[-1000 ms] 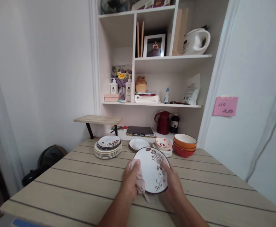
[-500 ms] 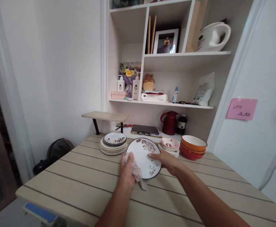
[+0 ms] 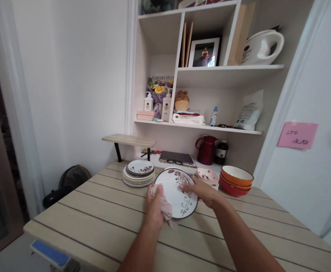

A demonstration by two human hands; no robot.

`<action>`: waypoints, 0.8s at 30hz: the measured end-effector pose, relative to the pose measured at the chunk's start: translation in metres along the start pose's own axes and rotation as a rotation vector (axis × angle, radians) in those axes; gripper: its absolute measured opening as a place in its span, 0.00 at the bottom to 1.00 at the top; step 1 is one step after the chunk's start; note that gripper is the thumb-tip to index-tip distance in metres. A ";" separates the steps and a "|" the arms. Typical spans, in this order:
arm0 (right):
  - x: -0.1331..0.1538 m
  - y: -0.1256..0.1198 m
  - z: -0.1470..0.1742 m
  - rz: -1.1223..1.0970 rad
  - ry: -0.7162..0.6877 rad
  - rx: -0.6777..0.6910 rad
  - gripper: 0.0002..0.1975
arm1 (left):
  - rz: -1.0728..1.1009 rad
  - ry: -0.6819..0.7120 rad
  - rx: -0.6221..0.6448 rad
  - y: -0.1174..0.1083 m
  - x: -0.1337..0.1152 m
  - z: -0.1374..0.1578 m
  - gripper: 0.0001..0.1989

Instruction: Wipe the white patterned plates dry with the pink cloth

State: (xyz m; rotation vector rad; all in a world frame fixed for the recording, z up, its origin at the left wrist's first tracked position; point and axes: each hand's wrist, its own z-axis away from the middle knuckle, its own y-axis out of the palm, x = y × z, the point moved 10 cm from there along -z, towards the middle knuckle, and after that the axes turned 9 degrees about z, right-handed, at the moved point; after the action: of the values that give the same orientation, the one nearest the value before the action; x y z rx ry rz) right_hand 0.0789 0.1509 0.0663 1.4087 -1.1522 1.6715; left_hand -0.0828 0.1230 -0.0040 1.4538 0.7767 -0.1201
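Note:
A white plate (image 3: 172, 192) with a dark rim and brown flower pattern is held up, tilted toward me, above the table. My left hand (image 3: 154, 206) is closed on a pale pink cloth (image 3: 165, 206), pressing it around the plate's left edge with the thumb in front. On the right edge, my right hand (image 3: 203, 190) grips the plate, its thumb lying on the patterned face and its other fingers hidden behind. Left of the plate stands a stack of plates (image 3: 138, 177), the top ones patterned like the held one.
Right of the held plate are small pink-and-white dishes (image 3: 208, 175) and stacked orange and red bowls (image 3: 236, 180). Behind stand a red jug (image 3: 206, 150), a dark bottle (image 3: 221, 152) and a laptop (image 3: 176, 157) with glasses. A small raised shelf (image 3: 128, 140) rises at the table's back left.
The whole view has shifted slightly, so the scene sits a little lower and further right. Both hands keep hold of the plate, with the cloth still at its left edge.

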 end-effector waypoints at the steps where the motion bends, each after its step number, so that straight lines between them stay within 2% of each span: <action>1: -0.003 0.002 0.003 -0.027 -0.001 0.015 0.25 | -0.017 -0.004 0.005 0.001 0.000 0.000 0.30; 4: -0.015 0.002 0.010 -0.163 -0.017 -0.054 0.23 | -0.058 -0.011 0.031 0.005 -0.001 0.001 0.29; 10: -0.040 0.000 0.028 -0.426 -0.059 -0.215 0.24 | -0.122 -0.094 0.127 0.015 0.010 0.008 0.23; 14: -0.060 -0.013 0.039 -0.566 -0.027 -0.341 0.24 | -0.165 -0.130 0.081 0.024 0.020 0.018 0.23; 19: -0.069 -0.033 0.047 -0.798 -0.079 -0.571 0.22 | -0.135 -0.155 0.045 0.053 0.036 0.032 0.25; 24: -0.084 -0.025 0.056 -0.971 -0.053 -0.757 0.22 | -0.018 -0.199 0.017 0.072 0.062 0.042 0.24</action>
State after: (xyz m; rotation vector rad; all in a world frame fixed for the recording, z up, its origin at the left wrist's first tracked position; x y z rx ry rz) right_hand 0.1400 0.1142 -0.0084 1.1823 -0.7660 0.4427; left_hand 0.0183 0.1188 0.0205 1.4266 0.6276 -0.2818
